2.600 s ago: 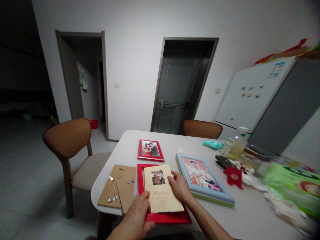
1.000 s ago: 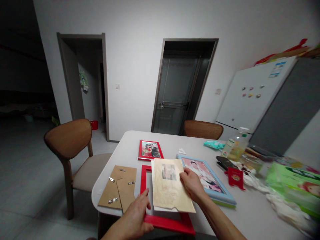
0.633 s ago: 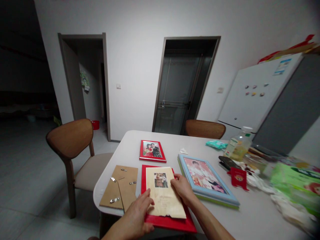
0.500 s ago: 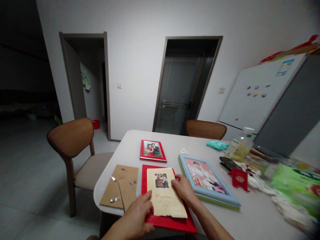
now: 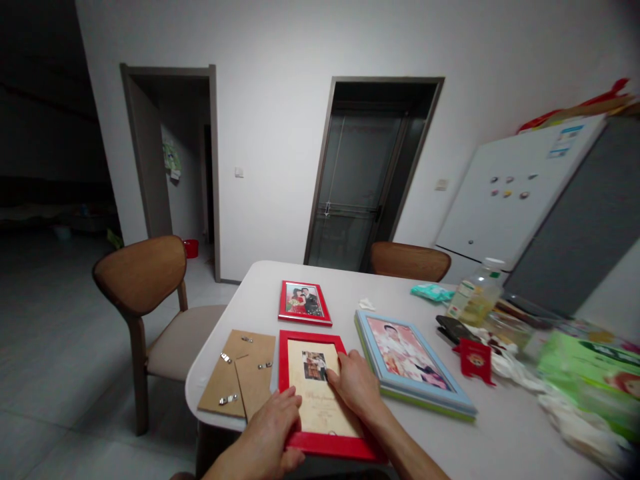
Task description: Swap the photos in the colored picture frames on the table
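Observation:
A red frame (image 5: pixel 345 445) lies at the table's near edge with a cream printed sheet (image 5: pixel 320 403) inside its border. My left hand (image 5: pixel 273 427) grips the frame's lower left side, fingers on top and thumb at the near edge. My right hand (image 5: pixel 355 387) rests on the frame's right side, its fingertips on the sheet beside the small printed photo. Left of the frame lie brown backing boards (image 5: pixel 223 380) with metal clips. Beyond it is a smaller red framed photo (image 5: pixel 304 302). To the right sits a stack topped by a light blue framed picture (image 5: pixel 410 353).
At the table's right are a bottle (image 5: pixel 475 293), a dark phone-like object (image 5: pixel 455 328), a red card (image 5: pixel 476 360), crumpled tissues and a green package (image 5: pixel 590 373). One wooden chair (image 5: pixel 145 280) stands left, another (image 5: pixel 410 260) behind the table.
The cream sheet, earlier lying loosely over the frame, now sits within its red border. My right hand has moved slightly left and nearer, over the sheet. My left hand stays at the frame's lower left.

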Motion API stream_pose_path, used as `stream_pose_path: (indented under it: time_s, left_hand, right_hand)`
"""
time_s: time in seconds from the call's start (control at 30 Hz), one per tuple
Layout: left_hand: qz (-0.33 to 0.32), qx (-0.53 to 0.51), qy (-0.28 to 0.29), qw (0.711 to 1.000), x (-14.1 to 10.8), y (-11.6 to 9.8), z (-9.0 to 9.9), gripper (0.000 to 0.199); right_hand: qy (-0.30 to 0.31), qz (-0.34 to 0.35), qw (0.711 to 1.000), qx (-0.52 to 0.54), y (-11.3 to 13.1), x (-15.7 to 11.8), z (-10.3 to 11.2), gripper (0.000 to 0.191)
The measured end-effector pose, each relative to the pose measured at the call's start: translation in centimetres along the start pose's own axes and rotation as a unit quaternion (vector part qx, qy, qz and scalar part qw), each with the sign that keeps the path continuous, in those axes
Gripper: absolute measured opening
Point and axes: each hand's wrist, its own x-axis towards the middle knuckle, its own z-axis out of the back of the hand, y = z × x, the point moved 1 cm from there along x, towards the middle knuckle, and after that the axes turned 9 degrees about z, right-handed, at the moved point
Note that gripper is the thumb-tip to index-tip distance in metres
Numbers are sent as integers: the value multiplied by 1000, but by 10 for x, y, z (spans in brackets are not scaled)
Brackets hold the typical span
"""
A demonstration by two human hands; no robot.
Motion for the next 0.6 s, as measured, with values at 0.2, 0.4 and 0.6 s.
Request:
stream_pose_path:
  time_s: [0.2, 0.4, 0.6]
  left_hand:
    - [23, 31, -84, 996, -20, 34, 18, 52]
    - [174, 108, -173, 964, -34, 102, 30, 56]
    - [107, 96, -245, 959, -37, 126, 23, 46]
  right_hand:
    - [-23, 56, 995, 76, 25, -2, 15, 30]
    - [23, 235, 952, 195, 118, -23, 19, 35]
    - [58, 244, 935, 252, 157, -33, -10, 54]
